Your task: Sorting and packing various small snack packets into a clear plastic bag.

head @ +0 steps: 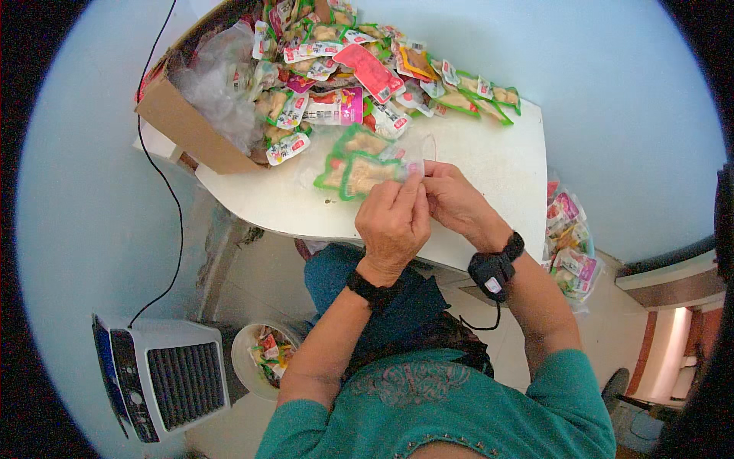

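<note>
A clear plastic bag (421, 150) lies just above the white table, with green-edged food packets (367, 172) showing inside it. My left hand (394, 224) pinches the bag's right end between thumb and fingers. Close against it, my right hand (459, 198) holds the same end from the far side. The fingertips of both hands meet there and partly hide the bag's edge. Pale pieces of food are visible through the packets.
A heap of sealed snack packets (327, 63) covers the back of the white table (493, 166). The cardboard box (195, 126) at left holds clear plastic bags (223, 86). On the floor are a bucket (243, 367) of packets, an air cooler (178, 378) and a filled bag (573, 264).
</note>
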`<state>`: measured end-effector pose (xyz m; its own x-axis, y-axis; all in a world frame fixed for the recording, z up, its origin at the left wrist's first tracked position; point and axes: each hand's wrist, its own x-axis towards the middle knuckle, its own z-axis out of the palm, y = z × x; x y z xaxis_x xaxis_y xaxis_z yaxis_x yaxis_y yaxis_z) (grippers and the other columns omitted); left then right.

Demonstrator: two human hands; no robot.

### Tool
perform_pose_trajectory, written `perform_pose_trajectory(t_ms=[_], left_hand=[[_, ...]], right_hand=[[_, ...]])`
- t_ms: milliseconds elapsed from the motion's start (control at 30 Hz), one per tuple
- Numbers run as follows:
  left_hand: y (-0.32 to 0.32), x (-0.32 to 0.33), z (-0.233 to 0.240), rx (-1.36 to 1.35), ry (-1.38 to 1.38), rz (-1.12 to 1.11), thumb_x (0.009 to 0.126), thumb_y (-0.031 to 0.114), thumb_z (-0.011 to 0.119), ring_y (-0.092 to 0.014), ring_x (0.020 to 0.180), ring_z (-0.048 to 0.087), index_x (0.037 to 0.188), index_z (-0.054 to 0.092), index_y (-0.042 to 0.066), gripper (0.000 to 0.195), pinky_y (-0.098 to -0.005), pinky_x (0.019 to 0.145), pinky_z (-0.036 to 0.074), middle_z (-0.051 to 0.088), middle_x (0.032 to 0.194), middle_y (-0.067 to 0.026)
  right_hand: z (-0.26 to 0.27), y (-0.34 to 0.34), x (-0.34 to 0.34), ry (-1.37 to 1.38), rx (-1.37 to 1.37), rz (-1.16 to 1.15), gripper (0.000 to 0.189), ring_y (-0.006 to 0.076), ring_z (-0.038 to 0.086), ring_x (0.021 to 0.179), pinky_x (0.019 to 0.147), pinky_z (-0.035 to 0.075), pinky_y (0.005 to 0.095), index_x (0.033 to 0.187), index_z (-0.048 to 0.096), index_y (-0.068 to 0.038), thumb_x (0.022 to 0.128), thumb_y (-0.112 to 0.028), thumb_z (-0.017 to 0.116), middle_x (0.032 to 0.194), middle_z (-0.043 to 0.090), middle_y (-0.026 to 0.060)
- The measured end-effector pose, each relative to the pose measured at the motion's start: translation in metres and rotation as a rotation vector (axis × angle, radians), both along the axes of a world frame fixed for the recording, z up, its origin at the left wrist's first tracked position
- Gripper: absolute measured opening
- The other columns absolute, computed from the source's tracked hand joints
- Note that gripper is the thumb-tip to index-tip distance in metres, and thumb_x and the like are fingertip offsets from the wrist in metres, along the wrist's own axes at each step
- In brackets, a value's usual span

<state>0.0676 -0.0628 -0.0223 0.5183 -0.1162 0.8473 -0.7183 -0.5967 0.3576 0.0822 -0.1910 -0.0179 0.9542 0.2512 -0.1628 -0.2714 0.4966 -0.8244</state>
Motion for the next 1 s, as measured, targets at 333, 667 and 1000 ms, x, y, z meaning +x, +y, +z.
perform_pose_trajectory(t_ms=[333,667,1000], left_hand=[[0.007,-0.003,0.005,-0.041,0.035,-0.031,0.077,0.006,0.067,-0.028,0.069,0.059,0.097,0.069,0.005,0.020,-0.0367,0.062,0.048,0.062,0.078,-0.0103],[0.014,0.008,-0.002,-0.026,-0.043,-0.055,0.076,0.006,0.067,-0.030,0.097,0.059,0.096,0.068,0.004,0.020,-0.0410,0.084,0.045,0.064,0.099,-0.0097],[0.017,0.020,-0.021,-0.047,0.028,-0.121,0.077,0.001,0.064,-0.033,0.093,0.062,0.089,0.065,-0.001,0.013,-0.0416,0.085,0.046,0.066,0.091,-0.0137]], right_hand=[[-0.005,0.020,0.007,0.035,-0.097,-0.081,0.013,0.0123,0.059,0.079,0.068,0.052,0.0266,0.097,0.062,0.000,0.094,-0.010,0.054,0.092,0.062,0.0052],[0.012,0.001,-0.001,-0.150,-0.539,-0.030,0.019,0.0169,0.064,0.069,0.060,0.055,0.0291,0.092,0.066,0.006,0.089,-0.010,0.057,0.086,0.066,0.0109],[0.051,-0.072,0.020,-0.144,-0.619,-0.379,0.025,0.0225,0.069,0.066,0.054,0.058,0.0290,0.104,0.062,0.005,0.090,-0.015,0.060,0.088,0.066,0.0159]])
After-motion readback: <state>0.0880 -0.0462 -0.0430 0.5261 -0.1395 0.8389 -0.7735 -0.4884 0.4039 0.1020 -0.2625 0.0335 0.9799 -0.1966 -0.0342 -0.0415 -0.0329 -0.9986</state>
